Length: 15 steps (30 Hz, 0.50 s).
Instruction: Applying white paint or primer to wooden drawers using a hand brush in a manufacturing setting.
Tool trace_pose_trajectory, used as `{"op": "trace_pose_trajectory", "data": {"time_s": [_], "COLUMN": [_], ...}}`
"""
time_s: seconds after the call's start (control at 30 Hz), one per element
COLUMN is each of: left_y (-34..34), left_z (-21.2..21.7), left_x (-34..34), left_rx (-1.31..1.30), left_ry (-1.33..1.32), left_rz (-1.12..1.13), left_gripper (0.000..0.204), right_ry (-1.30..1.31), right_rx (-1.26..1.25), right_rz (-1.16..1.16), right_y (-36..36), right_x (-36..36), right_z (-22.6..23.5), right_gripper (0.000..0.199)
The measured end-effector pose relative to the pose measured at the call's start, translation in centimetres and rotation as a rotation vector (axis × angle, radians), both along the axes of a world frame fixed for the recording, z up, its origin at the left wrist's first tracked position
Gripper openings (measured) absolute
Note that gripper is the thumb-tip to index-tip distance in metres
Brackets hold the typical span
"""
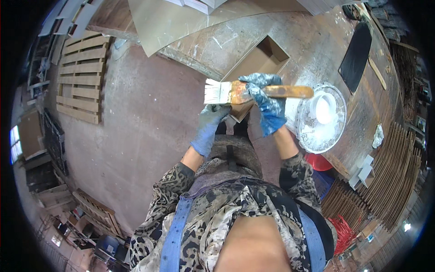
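A wide paintbrush (pixel 240 92) lies sideways in front of me, its white-coated bristles pointing left. My right hand (pixel 268 106), in a blue glove smeared with white, is closed around its wooden handle. My left hand (pixel 209 124), in a greyish-blue glove, has its fingers curled just below the bristles. What those fingers grip, if anything, is hidden. Behind the brush, an open brown box (pixel 272 54) slants across the table edge, partly covered by my hands. To the right stands a clear round tub (pixel 302 136) with white residue and a smaller white container (pixel 322 109) inside.
A stained work table (pixel 312 41) spans the far and right sides, with a large brown sheet (pixel 158 27) at its far left. A black flat piece (pixel 355 56) lies beyond the tub. On the floor are a wooden pallet (pixel 81 77) at left and bundled thin rods (pixel 385 177) at right.
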<state>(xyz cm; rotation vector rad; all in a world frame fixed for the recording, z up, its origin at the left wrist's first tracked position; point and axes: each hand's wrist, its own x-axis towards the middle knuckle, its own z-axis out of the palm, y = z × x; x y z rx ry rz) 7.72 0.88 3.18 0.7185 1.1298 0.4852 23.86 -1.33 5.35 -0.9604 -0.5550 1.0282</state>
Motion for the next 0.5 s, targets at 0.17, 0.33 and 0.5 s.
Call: {"op": "trace_pose_trajectory", "data": {"time_s": [0.17,0.33,0.5], "left_y": [0.5,0.5,0.5], "left_z": [0.8,0.2,-2.0], "left_x": [-0.2,-0.5,-1.6], "left_rx": [-0.045,-0.023,-0.095], "left_ry": [-0.046,-0.062,-0.247], "left_rz": [0.0,-0.035,0.017], "left_gripper": [0.033,0.031,0.053], "right_ry": [-0.283,-0.268,-0.321], "right_rx": [0.02,-0.341,0.008], "right_rz": [-0.226,-0.038,-0.356], "right_y": [2.3,2.2,3.2], "right_x": [3.8,2.3,2.6], "right_z": [0.6,1.8,2.6], "right_gripper": [0.018,0.016,0.017]}}
